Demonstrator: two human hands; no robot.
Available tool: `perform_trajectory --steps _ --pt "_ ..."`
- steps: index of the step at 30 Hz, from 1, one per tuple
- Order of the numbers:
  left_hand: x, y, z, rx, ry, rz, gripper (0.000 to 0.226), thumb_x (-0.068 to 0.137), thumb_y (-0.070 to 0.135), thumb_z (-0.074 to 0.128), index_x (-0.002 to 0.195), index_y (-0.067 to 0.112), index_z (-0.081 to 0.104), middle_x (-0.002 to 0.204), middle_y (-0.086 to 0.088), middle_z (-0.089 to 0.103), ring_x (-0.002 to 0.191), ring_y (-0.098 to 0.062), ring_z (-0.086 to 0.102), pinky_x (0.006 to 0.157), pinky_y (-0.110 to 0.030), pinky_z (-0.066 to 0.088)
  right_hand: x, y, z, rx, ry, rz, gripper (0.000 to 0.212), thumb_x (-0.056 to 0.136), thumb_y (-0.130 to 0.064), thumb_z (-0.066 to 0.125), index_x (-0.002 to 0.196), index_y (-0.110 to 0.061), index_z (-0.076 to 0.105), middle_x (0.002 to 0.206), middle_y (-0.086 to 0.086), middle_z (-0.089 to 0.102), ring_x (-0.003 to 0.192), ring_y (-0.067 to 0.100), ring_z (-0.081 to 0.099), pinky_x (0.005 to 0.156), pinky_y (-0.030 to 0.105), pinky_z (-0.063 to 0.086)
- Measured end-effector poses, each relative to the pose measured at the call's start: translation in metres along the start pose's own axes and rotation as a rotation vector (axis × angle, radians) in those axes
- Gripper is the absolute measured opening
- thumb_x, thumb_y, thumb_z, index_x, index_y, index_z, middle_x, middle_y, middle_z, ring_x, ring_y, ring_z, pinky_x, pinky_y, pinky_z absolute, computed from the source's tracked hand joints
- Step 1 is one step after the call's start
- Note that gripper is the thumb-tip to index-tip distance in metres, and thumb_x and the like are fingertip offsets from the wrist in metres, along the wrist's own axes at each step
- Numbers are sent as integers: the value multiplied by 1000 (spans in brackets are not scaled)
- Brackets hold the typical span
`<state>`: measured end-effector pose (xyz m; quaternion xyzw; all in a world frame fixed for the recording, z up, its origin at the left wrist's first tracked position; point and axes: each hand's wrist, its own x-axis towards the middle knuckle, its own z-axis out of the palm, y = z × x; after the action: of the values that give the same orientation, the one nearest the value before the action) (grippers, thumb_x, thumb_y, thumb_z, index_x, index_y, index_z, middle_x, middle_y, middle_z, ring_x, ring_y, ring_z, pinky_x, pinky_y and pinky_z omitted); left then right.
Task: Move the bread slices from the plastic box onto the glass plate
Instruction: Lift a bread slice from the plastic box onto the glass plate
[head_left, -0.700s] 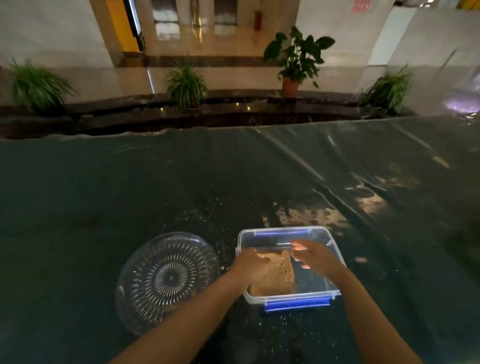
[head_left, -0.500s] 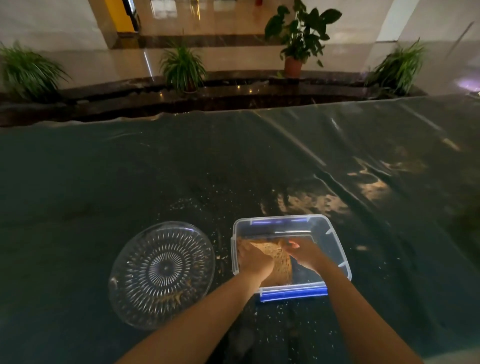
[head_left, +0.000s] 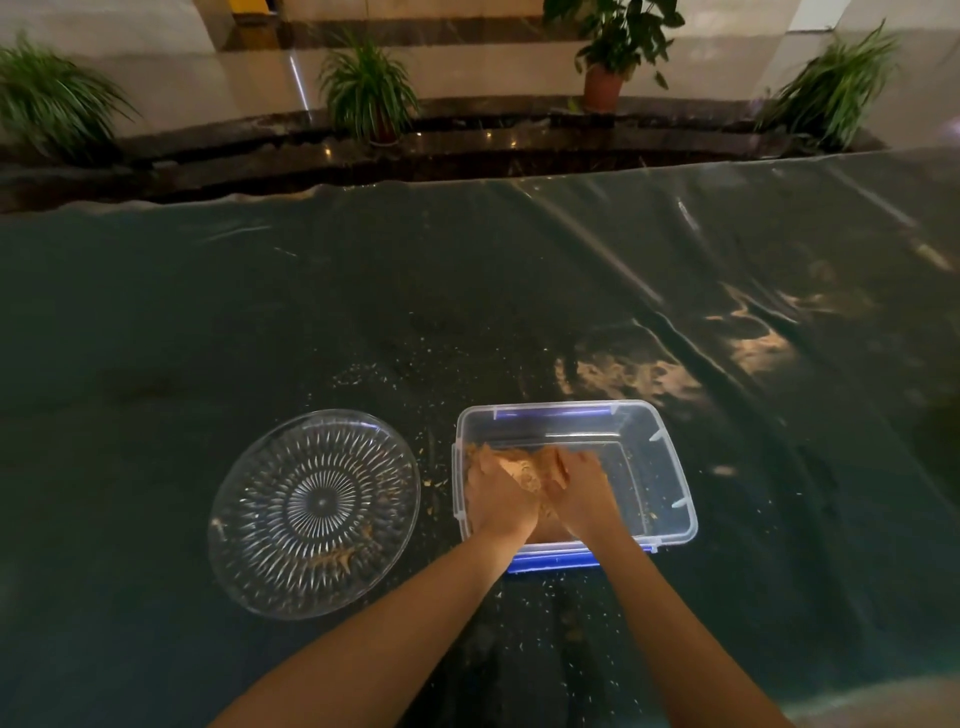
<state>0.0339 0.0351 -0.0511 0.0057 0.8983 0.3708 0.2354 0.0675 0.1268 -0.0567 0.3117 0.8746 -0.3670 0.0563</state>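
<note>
A clear plastic box (head_left: 670, 467) with blue clips sits on the dark table, near the front. Brown bread slices (head_left: 522, 470) lie in its left half, mostly covered by my hands. My left hand (head_left: 496, 493) presses on the slices from the left. My right hand (head_left: 582, 488) closes on them from the right, fingers meeting the left hand. A round patterned glass plate (head_left: 311, 512) lies to the left of the box, holding only some crumbs.
Crumbs are scattered over the plastic-covered table (head_left: 467, 312) around the box and plate. Beyond the far edge runs a dark ledge with several potted plants (head_left: 366, 88).
Both hands have sunk deeper into the box and drawn together over the bread. The view has tilted downward a little.
</note>
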Motion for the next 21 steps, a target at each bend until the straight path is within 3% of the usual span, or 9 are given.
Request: perform_trajectory --steps 3,7,11,14,17,19,21 --pt "2 0 -2 -50 -12 8 76 88 24 57 149 11 13 157 -8 24 144 -26 26 117 -37 28 -3 -4 -4 222 36 62 26 92 -19 53 112 -4 61 115 17 63 105 29 60 94 29 44" --pt "0 2 -9 -175 -37 -31 64 92 9 47 149 10 18 154 -10 30 139 -26 35 112 -34 37 -8 -12 -14 334 87 -18 22 89 -30 57 103 -15 65 100 4 69 90 18 64 90 30 52" --pt "-2 4 -18 -385 -43 -36 47 97 18 38 143 10 32 135 -10 53 118 -21 54 91 -24 42 -17 -30 -39 318 94 -90 26 89 -28 58 113 -19 62 106 -6 61 95 10 55 87 22 45" --pt "-6 10 -31 -572 -121 -10 46 96 34 40 140 22 34 133 -6 53 113 -18 54 94 -29 44 -28 -53 -65 323 29 -131 27 90 -26 55 117 -23 59 108 -8 57 100 13 53 89 30 47" --pt "-8 11 -50 -786 -292 -41 45 94 44 39 137 30 35 139 -3 46 120 -21 51 101 -40 46 -38 -74 -87 371 -16 -179 28 90 -22 57 118 -24 59 109 -6 58 102 15 55 78 24 48" --pt "-7 6 -68 -907 -386 -47 35 93 42 44 126 30 46 136 -1 50 118 -17 53 101 -36 45 -42 -87 -93 440 -35 -178 26 88 -21 59 114 -26 60 106 -7 59 102 15 55 73 21 47" --pt "-6 -2 -87 -1004 -435 -66 36 92 36 49 127 27 48 128 3 56 119 -18 54 104 -40 43 -44 -99 -91 492 -33 -140 27 88 -23 59 114 -29 59 105 -8 59 102 15 55 76 23 48"
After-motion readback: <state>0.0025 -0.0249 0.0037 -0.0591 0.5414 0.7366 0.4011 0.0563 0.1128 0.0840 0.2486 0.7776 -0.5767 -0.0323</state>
